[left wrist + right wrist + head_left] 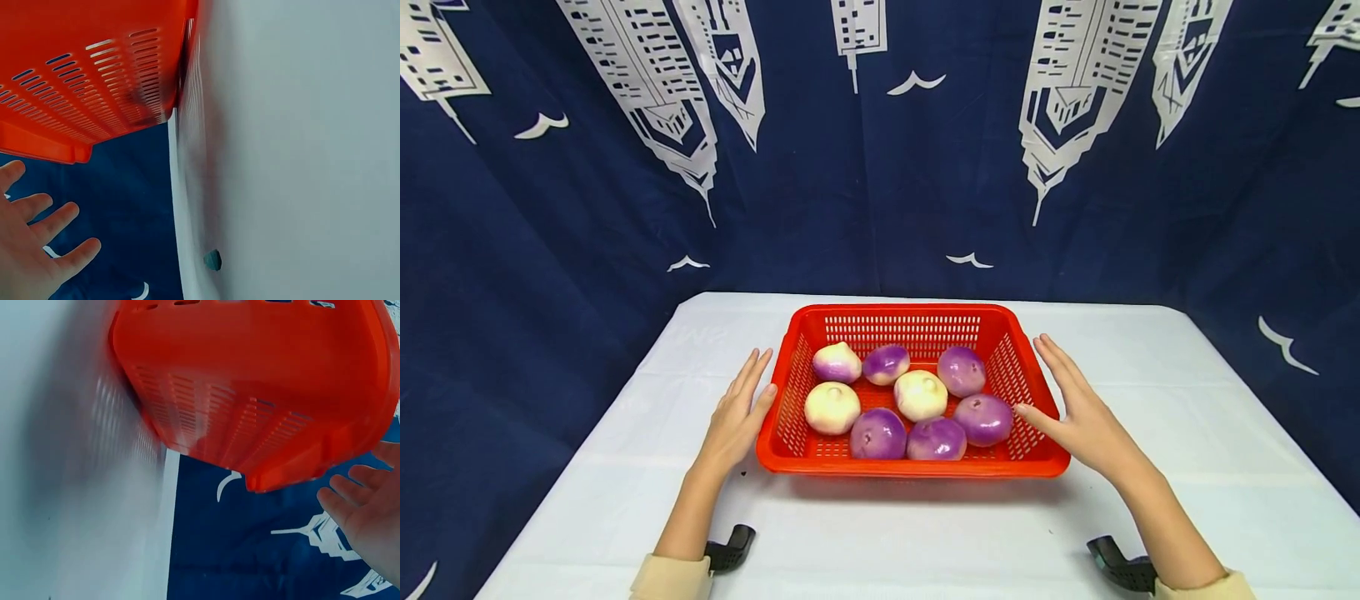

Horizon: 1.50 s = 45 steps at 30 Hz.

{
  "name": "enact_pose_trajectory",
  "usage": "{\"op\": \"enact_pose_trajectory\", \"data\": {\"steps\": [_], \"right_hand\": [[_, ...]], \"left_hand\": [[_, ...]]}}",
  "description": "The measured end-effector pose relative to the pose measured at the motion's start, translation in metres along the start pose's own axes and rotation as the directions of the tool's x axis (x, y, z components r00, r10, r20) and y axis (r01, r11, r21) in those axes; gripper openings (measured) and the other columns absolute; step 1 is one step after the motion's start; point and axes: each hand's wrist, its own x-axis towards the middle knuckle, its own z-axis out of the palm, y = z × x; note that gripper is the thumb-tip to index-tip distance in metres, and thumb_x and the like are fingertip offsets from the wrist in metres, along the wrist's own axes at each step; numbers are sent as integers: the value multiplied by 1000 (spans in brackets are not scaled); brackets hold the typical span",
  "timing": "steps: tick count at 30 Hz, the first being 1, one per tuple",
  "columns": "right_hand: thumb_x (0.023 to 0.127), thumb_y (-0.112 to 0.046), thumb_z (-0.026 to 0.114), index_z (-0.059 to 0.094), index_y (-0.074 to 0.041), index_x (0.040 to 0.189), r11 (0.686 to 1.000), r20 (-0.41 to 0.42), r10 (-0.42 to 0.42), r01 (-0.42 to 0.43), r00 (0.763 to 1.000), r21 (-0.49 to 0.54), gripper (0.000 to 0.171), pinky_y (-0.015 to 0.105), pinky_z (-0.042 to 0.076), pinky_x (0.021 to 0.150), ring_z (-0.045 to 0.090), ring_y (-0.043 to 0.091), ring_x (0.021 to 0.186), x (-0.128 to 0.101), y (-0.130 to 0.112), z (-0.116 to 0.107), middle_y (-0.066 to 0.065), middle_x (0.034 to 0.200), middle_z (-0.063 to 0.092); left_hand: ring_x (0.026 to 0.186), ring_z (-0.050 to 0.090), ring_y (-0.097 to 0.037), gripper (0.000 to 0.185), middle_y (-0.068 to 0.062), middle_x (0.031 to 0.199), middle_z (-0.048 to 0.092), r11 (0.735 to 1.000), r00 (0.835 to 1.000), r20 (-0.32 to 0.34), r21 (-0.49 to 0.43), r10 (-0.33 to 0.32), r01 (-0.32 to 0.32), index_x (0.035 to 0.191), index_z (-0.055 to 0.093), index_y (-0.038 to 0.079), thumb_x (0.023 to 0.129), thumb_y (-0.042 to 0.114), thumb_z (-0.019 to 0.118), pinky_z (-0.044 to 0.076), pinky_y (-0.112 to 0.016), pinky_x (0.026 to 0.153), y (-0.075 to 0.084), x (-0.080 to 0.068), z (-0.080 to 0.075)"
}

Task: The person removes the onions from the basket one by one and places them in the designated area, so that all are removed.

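Observation:
A red plastic basket [917, 468] with slotted walls stands on the white table. Inside lie several round purple-and-white turnips [878, 433], some with the pale side up, such as one pale turnip [921, 395]. My left hand [735, 421] is beside the basket's left rim, fingers straight and spread. On the opposite side my right hand [1078, 417] has its fingers extended, with the thumb overlapping the right rim in the head view. Both palms face the basket, and neither hand holds anything. In the wrist views the basket's outer wall [69, 69] rises beside the spread fingers.
The white table [895, 542] extends around the basket. A dark blue cloth [865, 208] with white building and bird prints hangs behind it. Black wrist devices [730, 548] show at both forearms. A small dark bit [213, 260] lies on the table left of the basket.

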Motion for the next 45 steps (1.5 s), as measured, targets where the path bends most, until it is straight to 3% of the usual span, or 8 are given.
{"op": "enact_pose_trajectory", "data": {"steps": [7, 14, 21, 28, 37, 45], "right_hand": [[79, -38, 65, 9, -26, 146, 999, 37, -42, 43, 998, -9, 89, 64, 35, 88, 25, 40, 132, 9, -3, 10, 11, 152, 13], [77, -43, 66, 16, -19, 146, 994, 80, -91, 95, 993, -50, 88, 64, 31, 92, 24, 39, 134, 17, -2, 18, 11, 151, 15], [75, -42, 68, 19, -20, 145, 993, 118, -97, 103, 988, -51, 88, 62, 34, 92, 26, 40, 133, 25, -7, 23, 12, 151, 16], [75, -45, 67, 21, -20, 145, 992, 168, -107, 118, 980, -55, 87, 61, 34, 94, 24, 37, 135, 29, -15, 29, 10, 151, 15], [73, -56, 63, 26, -16, 143, 984, 239, -79, 114, 968, -138, 89, 60, 34, 95, 27, 36, 134, 34, -23, 35, 11, 151, 19], [74, -50, 65, 30, -9, 141, 972, 324, -62, 130, 944, -194, 86, 63, 32, 93, 27, 40, 132, 39, -22, 41, 19, 148, 22]], "left_hand": [[137, 21, -33, 54, -3, 153, 15, 991, 997, 60, -127, -41, 48, 142, 21, 36, 92, 43, 40, 17, -69, 97, 0, 1, 1], [133, 26, -29, 57, -5, 152, 14, 954, 990, 137, -294, -25, 65, 143, 23, 31, 91, 37, 45, 17, -63, 103, -3, 5, 4], [131, 28, -29, 59, -8, 152, 13, 932, 986, 164, -349, -37, 93, 144, 22, 30, 91, 37, 46, 19, -58, 104, 0, 8, 6], [126, 37, -36, 60, -5, 151, 17, 884, 964, 262, -437, -50, 164, 143, 19, 36, 90, 34, 48, 42, -51, 92, 2, 10, 5], [138, 16, -31, 63, -2, 153, 8, 850, 944, 328, -487, -35, 201, 143, 17, 36, 89, 28, 48, 22, -57, 105, 1, 14, 5], [135, 21, -32, 62, -6, 151, 14, 840, 939, 343, -514, 14, 175, 143, 20, 27, 88, 22, 47, 22, -57, 105, -2, 16, 8]]}}
